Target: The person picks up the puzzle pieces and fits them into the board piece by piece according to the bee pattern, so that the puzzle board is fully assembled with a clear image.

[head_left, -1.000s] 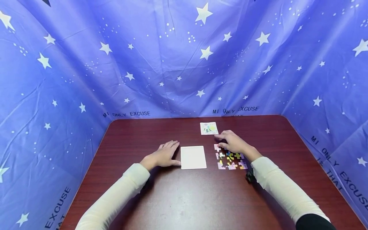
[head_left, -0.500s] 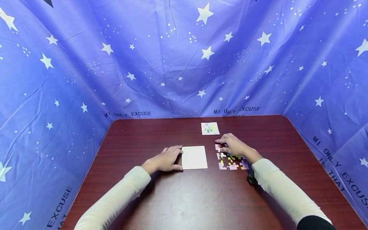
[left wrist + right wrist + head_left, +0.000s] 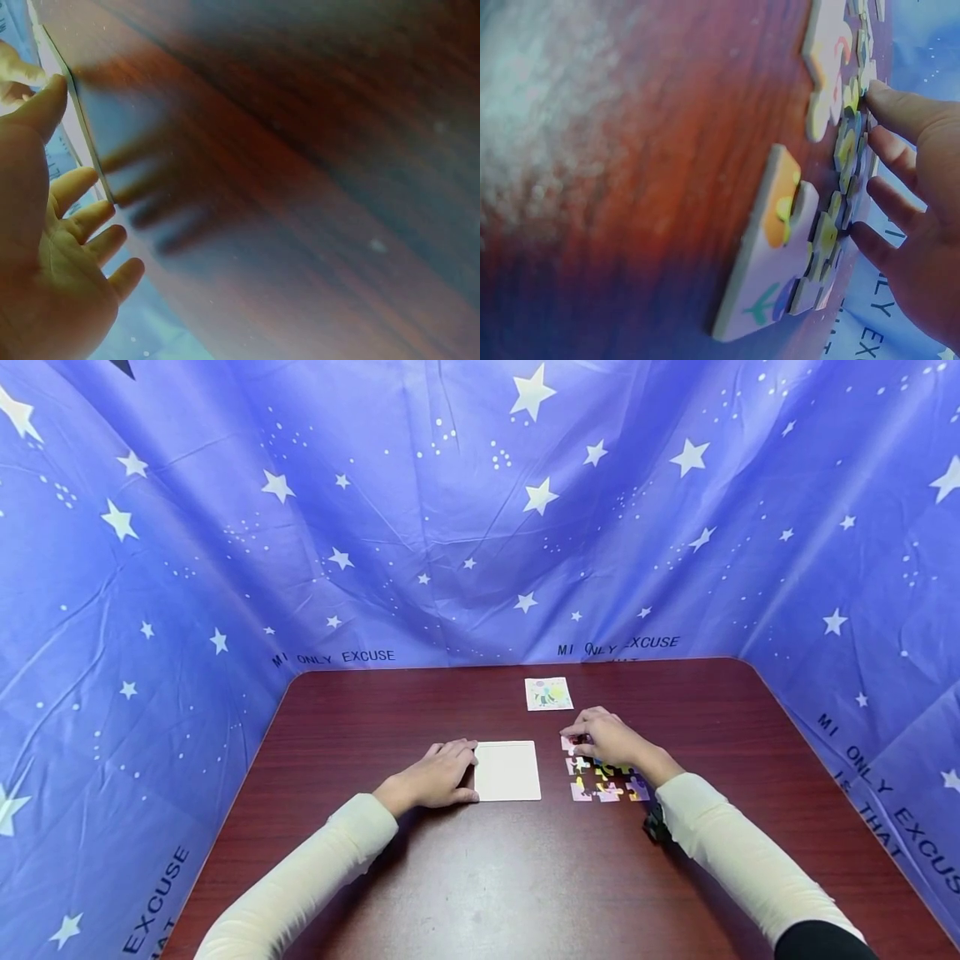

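In the head view, a thin white square board lies flat on the table. My left hand rests along its left side, fingers loosely spread. The left wrist view has the thumb and fingertips touching the board's edge. To the right, several jigsaw pieces lie picture side up in a loose square block. My right hand reaches over its far side and covers some pieces. Its thumb and index finger pinch the far-left puzzle piece. In the right wrist view the other fingers are spread above the pieces.
A small square picture card lies near the far edge of the dark red-brown table. Blue cloth with white stars hangs around the back and both sides.
My left hand has shifted right, from beside the board to touching its edge. My right hand has come slightly nearer, its index finger closing in on the far-left puzzle piece.
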`<state>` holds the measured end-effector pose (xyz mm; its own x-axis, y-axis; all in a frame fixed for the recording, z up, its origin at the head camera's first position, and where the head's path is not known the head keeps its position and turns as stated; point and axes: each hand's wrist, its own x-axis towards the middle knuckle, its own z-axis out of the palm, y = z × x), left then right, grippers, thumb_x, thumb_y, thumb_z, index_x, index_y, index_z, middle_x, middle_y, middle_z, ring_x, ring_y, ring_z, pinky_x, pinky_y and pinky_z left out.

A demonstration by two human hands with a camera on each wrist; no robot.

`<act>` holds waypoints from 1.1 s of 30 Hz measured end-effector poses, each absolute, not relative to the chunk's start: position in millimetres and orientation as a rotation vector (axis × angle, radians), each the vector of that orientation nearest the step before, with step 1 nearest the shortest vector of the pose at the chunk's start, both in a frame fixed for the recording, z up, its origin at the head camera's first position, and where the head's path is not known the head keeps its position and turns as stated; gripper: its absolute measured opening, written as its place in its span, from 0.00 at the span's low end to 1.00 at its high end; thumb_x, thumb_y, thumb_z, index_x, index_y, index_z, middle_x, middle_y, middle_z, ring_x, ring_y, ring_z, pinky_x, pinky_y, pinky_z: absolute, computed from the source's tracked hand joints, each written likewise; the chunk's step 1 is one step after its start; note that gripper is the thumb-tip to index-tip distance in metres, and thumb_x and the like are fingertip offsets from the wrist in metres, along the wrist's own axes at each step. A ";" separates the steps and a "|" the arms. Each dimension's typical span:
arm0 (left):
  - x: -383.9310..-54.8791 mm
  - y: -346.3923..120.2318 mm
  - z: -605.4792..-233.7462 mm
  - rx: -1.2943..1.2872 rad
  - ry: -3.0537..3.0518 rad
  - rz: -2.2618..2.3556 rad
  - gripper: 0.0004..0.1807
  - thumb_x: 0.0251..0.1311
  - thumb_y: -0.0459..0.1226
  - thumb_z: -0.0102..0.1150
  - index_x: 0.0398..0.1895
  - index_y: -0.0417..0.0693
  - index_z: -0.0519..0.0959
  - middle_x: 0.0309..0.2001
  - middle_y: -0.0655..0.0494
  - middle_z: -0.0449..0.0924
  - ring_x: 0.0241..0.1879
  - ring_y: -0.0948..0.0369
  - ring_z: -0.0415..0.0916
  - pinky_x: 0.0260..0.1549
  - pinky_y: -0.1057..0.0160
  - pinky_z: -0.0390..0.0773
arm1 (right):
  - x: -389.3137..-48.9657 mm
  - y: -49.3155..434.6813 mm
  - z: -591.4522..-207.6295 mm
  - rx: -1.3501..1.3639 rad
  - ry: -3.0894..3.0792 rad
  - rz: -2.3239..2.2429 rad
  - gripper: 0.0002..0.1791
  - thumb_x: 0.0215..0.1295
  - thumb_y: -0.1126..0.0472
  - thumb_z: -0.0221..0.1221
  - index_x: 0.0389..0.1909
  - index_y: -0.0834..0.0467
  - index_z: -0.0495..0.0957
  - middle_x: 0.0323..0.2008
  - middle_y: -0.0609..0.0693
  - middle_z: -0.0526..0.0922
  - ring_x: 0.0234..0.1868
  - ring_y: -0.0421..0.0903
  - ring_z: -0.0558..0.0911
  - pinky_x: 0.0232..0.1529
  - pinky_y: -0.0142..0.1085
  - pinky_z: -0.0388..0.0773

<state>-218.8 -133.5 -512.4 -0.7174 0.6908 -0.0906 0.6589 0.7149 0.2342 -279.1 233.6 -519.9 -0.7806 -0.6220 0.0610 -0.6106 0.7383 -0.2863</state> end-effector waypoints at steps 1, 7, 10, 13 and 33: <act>-218.6 -132.9 -512.0 1.093 2.753 0.269 0.33 0.63 0.58 0.63 0.59 0.44 0.71 0.75 0.41 0.62 0.76 0.43 0.59 0.69 0.40 0.63 | -279.2 233.5 -519.8 -1.027 2.894 -0.455 0.19 0.62 0.58 0.69 0.55 0.51 0.86 0.42 0.46 0.83 0.53 0.55 0.77 0.48 0.52 0.73; -219.2 -132.0 -509.3 1.085 2.761 0.222 0.32 0.63 0.58 0.63 0.59 0.45 0.73 0.75 0.42 0.63 0.76 0.43 0.59 0.69 0.40 0.64 | -279.9 232.4 -517.8 -1.038 2.888 -0.459 0.19 0.62 0.58 0.69 0.55 0.52 0.86 0.41 0.46 0.83 0.52 0.54 0.77 0.47 0.51 0.72; -219.7 -132.8 -507.4 1.073 2.753 0.207 0.33 0.63 0.58 0.63 0.61 0.46 0.73 0.76 0.43 0.62 0.76 0.44 0.60 0.69 0.40 0.64 | -279.9 231.7 -515.3 -1.042 2.888 -0.463 0.18 0.63 0.58 0.69 0.55 0.52 0.86 0.41 0.46 0.83 0.51 0.54 0.77 0.46 0.50 0.72; -220.0 -133.0 -506.2 1.078 2.753 0.193 0.34 0.63 0.58 0.63 0.62 0.46 0.73 0.77 0.43 0.61 0.76 0.44 0.59 0.69 0.40 0.65 | -280.0 231.5 -513.8 -1.037 2.892 -0.462 0.18 0.63 0.58 0.69 0.55 0.52 0.86 0.41 0.46 0.83 0.51 0.53 0.77 0.45 0.50 0.71; -219.4 -132.7 -511.2 1.095 2.766 0.231 0.32 0.62 0.58 0.63 0.59 0.46 0.73 0.74 0.42 0.63 0.74 0.43 0.61 0.65 0.39 0.67 | -279.8 228.8 -515.6 -1.003 2.880 -0.508 0.18 0.65 0.58 0.67 0.56 0.53 0.85 0.41 0.47 0.82 0.55 0.55 0.76 0.51 0.54 0.71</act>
